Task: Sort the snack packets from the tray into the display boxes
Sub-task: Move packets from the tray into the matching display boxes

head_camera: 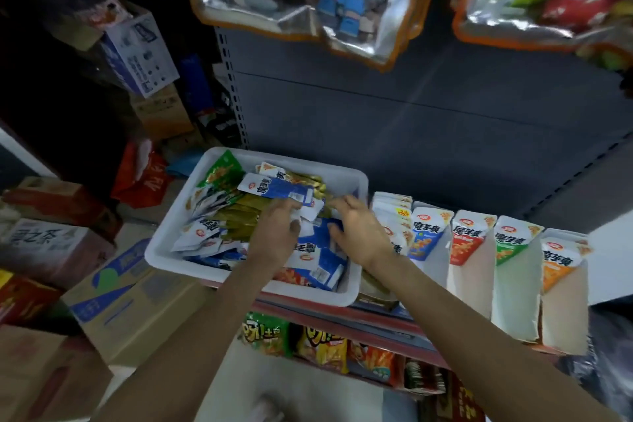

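- Snack packets lie heaped in the white tray, which sits on the shelf edge just left of the display boxes; blue-and-white, olive-gold, green and a few red ones are mixed together, so each has to be picked out by colour.
- The left hand is down in the middle of the heap, fingers curled onto blue-and-white packets; one long blue packet sticks up and away from its fingertips and seems to be pinched there, though the contact itself is blurred.
- The right hand hovers over the tray's right end with fingers bent and spread, touching or nearly touching the blue packet below; I cannot tell whether it has a hold of anything. It looks placed to steady or part the pile while the other hand gathers.
- Both forearms reach in from below, over the front rim of the tray.
- To the right stand the display boxes in a row, each with a slanted open front showing its own flavour: blue, red, green, orange. The blue-fronted box is nearest the tray, a short carry for the blue packets being gathered.
- Below the shelf edge hang bags of chips; cardboard cartons are stacked on the left.
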